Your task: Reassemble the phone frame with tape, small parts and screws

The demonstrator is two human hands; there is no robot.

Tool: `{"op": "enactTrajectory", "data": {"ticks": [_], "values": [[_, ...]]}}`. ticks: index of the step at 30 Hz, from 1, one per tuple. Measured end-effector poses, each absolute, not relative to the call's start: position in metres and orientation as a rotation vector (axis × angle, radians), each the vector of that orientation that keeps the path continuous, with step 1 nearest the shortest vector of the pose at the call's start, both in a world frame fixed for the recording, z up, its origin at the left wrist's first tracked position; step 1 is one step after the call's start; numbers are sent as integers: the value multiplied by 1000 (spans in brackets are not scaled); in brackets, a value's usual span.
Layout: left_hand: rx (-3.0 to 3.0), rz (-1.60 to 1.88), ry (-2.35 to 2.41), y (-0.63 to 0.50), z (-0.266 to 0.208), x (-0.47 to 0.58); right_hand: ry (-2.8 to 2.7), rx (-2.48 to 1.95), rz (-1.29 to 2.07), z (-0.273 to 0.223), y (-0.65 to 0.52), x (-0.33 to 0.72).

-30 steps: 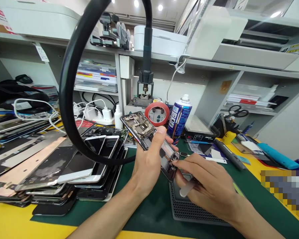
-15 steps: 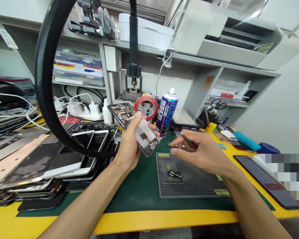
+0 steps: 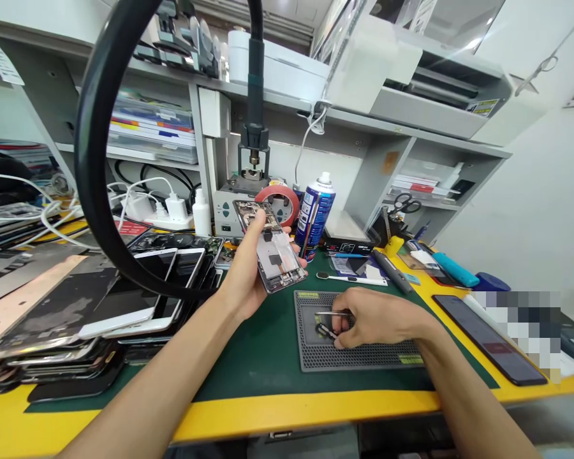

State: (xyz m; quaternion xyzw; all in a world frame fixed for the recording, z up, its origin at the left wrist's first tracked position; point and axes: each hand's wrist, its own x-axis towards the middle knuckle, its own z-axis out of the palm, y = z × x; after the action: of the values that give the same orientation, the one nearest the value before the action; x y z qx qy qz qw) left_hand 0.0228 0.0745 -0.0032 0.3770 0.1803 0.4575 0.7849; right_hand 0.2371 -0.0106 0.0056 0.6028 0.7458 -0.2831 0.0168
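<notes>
My left hand (image 3: 243, 277) grips an opened smartphone (image 3: 278, 256) by its edges, thumb on the upper part; the bare circuit board and a silvery lower section face up. The phone is tilted above the green mat (image 3: 243, 363). Over the grey perforated work pad (image 3: 323, 360), my right hand (image 3: 380, 319) is closed around slim metal tweezers (image 3: 331, 313), their tip pointing left. Its thumb and fingers are down at a small black phone part (image 3: 324, 331) in the pad's recessed square. Whether the fingers pinch that part is hard to see.
Stacked phones and screens (image 3: 129, 299) crowd the left. Behind the phone stand a blue spray can (image 3: 314, 213) and a roll of red tape (image 3: 291, 207). A white brush (image 3: 351, 278) lies beyond the pad, a dark phone (image 3: 488, 341) to the right. A thick black hose (image 3: 88, 146) arcs at left.
My right hand has come down and left onto the pad, its fingers reaching the small black part. The smartphone in my left hand has turned slightly. The whole view has shifted a little.
</notes>
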Motion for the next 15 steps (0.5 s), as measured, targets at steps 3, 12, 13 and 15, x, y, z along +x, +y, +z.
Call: {"op": "enactTrajectory", "data": {"ticks": [3,12,13,15], "values": [[790,973,417,75,-4,23,2298,1850,-936,6,-11,236],[802,968,436,76,-7,23,2375,1904,-1009,1,-8,234],[809,970,427,76,-8,23,2393,1919,-1026,1,-8,233],[821,976,407,77,-8,23,2436,1951,-1075,3,-7,233]]}}
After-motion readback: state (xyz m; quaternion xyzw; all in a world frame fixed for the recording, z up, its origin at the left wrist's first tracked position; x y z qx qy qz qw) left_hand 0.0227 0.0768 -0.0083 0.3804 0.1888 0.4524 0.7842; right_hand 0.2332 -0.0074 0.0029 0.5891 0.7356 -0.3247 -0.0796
